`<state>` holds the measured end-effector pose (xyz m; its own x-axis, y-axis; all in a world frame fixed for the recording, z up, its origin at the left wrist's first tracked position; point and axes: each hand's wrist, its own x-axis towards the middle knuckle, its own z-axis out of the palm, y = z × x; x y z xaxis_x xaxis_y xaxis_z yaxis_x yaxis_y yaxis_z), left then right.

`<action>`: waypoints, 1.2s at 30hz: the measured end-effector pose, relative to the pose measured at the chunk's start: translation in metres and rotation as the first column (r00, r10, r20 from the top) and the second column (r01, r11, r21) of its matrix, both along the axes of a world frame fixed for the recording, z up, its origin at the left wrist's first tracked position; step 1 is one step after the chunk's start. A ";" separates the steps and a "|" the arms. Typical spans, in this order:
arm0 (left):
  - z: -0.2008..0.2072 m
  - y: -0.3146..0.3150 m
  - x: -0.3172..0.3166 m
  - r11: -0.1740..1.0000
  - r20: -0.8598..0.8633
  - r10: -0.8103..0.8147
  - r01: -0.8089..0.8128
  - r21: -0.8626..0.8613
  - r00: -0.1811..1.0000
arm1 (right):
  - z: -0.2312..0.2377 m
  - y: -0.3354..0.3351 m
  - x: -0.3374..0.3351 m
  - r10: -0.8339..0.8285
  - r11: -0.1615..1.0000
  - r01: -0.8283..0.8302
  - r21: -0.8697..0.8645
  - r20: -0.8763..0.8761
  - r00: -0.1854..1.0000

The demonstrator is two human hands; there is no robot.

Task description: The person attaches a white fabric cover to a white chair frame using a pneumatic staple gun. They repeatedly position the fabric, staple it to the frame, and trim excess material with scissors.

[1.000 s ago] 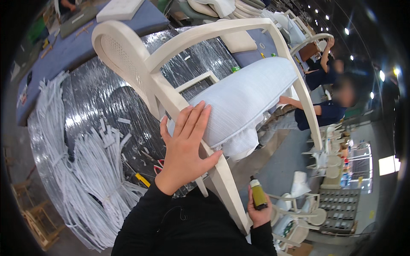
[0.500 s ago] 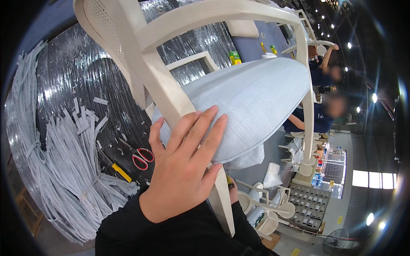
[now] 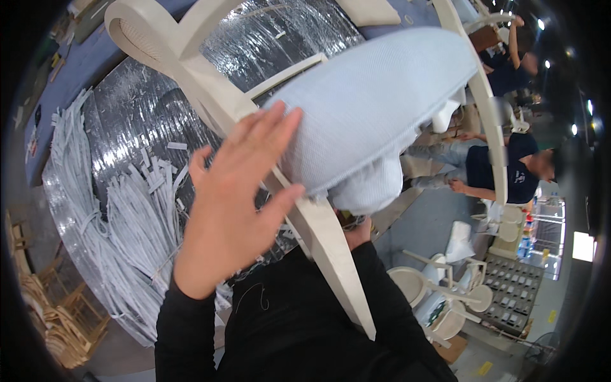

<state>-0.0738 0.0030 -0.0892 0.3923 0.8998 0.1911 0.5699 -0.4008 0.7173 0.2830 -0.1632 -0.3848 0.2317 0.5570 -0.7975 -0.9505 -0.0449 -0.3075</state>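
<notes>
Your left hand [image 3: 238,204], spread flat, is steadying the pale cushion [image 3: 375,108] on the chair frame [image 3: 318,235], which may be tipping; your right hand [image 3: 358,232] is hidden, its grip untellable.

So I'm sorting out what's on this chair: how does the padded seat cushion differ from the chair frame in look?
The seat cushion is pale blue-grey with a fine woven texture, bulging and soft-edged; the chair frame is cream, smooth and made of rigid narrow bars. The cushion is one broad mass, while the frame is open, with gaps showing the shiny wrapped bundle behind. Both are light in colour, and the left hand lies against where they meet.
</notes>
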 end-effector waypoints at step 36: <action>0.037 0.017 0.018 0.978 -0.384 -0.036 0.111 0.174 0.923 | -0.123 0.056 -0.078 0.511 0.855 -0.499 -0.142 0.397 0.762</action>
